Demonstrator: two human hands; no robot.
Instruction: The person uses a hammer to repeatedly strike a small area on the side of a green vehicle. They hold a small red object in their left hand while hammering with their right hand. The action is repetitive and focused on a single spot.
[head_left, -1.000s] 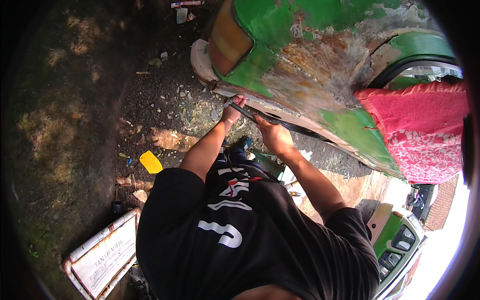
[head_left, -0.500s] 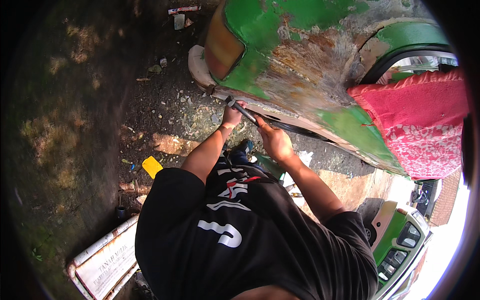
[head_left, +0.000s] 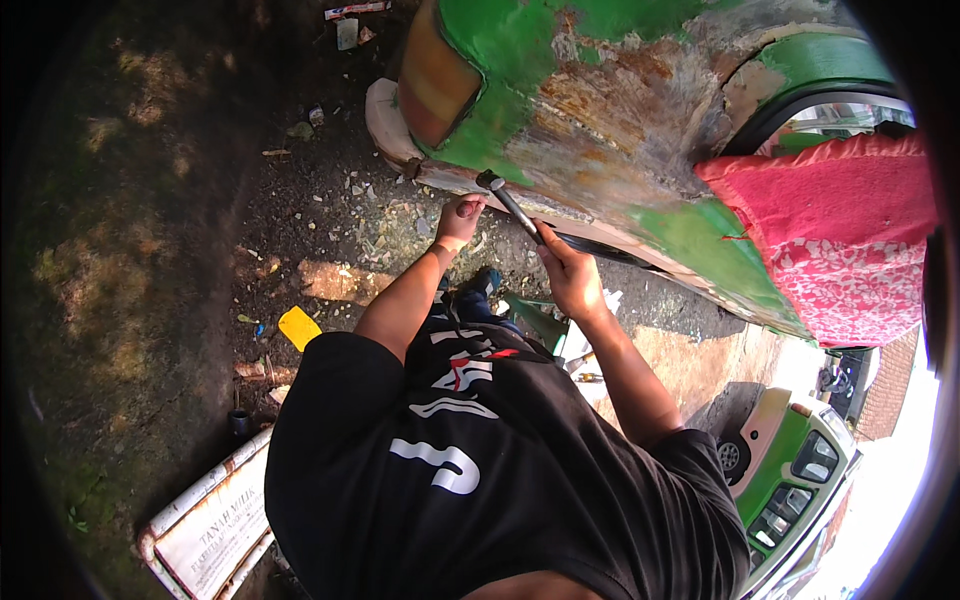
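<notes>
My right hand [head_left: 572, 280] grips a hammer [head_left: 512, 205], its head now at the lower edge of the rusted green car body [head_left: 610, 120], nearer the panel than a second ago, which I judge a blow landing or about to. My left hand [head_left: 460, 218] is curled at that same edge; whether it holds anything I cannot tell. Littered ground [head_left: 330, 210] leaves open room leftward; a red patterned cloth [head_left: 840, 240] hangs well to the right.
</notes>
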